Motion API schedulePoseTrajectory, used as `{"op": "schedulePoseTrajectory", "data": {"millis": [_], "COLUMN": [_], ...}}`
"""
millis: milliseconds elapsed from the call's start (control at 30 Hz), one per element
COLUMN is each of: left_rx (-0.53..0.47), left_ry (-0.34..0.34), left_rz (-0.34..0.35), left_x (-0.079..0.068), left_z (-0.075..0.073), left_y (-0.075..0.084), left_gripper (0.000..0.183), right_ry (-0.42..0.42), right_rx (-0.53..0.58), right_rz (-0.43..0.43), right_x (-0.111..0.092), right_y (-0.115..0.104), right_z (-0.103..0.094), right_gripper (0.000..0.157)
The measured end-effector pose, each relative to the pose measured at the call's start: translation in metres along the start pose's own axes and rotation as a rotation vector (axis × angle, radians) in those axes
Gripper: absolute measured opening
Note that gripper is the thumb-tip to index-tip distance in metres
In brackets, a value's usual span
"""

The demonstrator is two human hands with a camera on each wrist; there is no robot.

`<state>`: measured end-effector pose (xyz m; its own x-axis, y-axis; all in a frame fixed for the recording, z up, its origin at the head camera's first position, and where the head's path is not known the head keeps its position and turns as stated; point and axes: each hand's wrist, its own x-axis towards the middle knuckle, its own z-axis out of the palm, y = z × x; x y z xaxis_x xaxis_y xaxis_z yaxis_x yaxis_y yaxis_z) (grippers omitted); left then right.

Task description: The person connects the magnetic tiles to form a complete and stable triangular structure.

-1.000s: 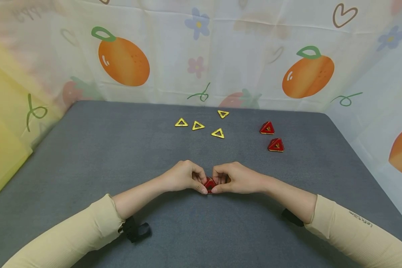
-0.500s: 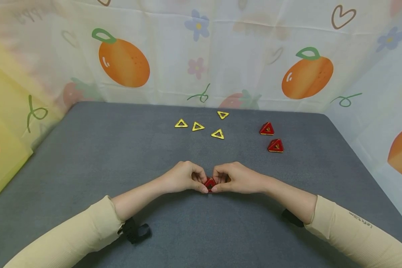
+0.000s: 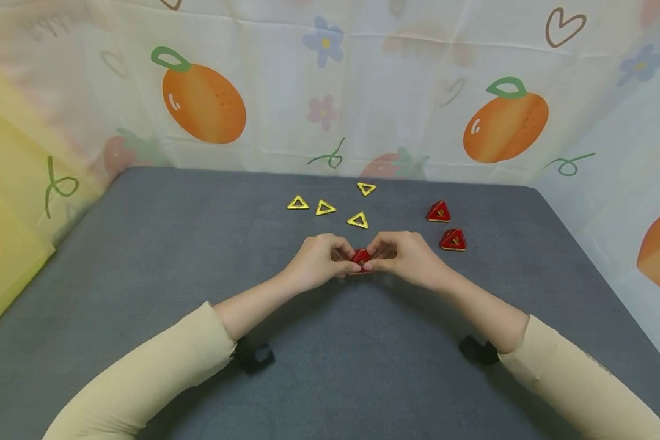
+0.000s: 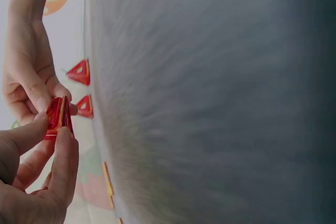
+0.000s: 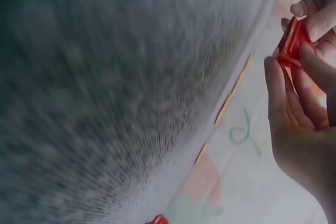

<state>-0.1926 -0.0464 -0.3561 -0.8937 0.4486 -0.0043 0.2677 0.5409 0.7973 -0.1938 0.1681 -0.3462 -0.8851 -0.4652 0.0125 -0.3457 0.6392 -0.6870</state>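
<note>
Between both hands is a small red pyramid made of triangular tiles point(image 3: 361, 256), with gold edges, held up off the table. My left hand point(image 3: 316, 261) pinches its left side between thumb and fingers; my right hand point(image 3: 409, 260) pinches the right side. The left wrist view shows the red pyramid point(image 4: 55, 118) with thumbs and fingertips of both hands on it. In the right wrist view the pyramid point(image 5: 294, 43) appears tilted, and fingers cover part of it.
Two similar red pyramids, a rear one point(image 3: 438, 211) and a nearer one point(image 3: 453, 239), stand at the back right of the grey table point(image 3: 198, 244). Several yellow hollow triangles point(image 3: 325, 208) lie flat at the back middle. A fruit-print cloth point(image 3: 286, 122) hangs behind.
Both hands have lifted the red pyramid and carried it forward and slightly right, away from the body. The other pyramids and the yellow triangles have stayed put.
</note>
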Motion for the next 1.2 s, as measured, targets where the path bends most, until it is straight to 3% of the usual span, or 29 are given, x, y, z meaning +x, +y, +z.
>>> {"op": "schedulePoseTrajectory", "data": {"millis": [167, 400, 700, 867, 1033, 1200], "left_rx": [0.021, -0.001, -0.039, -0.008, -0.028, -0.088], "left_ry": [0.100, 0.199, 0.339, 0.356, 0.306, 0.263], "left_rz": [-0.030, -0.063, -0.155, -0.180, -0.163, -0.149], "left_x": [0.033, 0.079, 0.122, 0.136, 0.140, 0.139], "left_z": [0.005, 0.021, 0.046, 0.057, 0.063, 0.067], "left_y": [0.012, 0.025, 0.037, 0.044, 0.047, 0.040], "left_gripper": [0.016, 0.021, 0.018, 0.021, 0.029, 0.037], "right_ry": [0.144, 0.264, 0.325, 0.339, 0.349, 0.359], "right_rx": [-0.011, -0.048, -0.108, -0.125, -0.131, -0.139], "right_rz": [0.087, 0.170, 0.268, 0.332, 0.378, 0.393], "right_x": [0.012, 0.027, 0.038, 0.043, 0.044, 0.048], "right_y": [0.013, 0.032, 0.047, 0.055, 0.060, 0.065], "right_z": [-0.018, -0.040, -0.059, -0.066, -0.069, -0.067], "right_gripper": [0.021, 0.025, 0.026, 0.027, 0.028, 0.027]}}
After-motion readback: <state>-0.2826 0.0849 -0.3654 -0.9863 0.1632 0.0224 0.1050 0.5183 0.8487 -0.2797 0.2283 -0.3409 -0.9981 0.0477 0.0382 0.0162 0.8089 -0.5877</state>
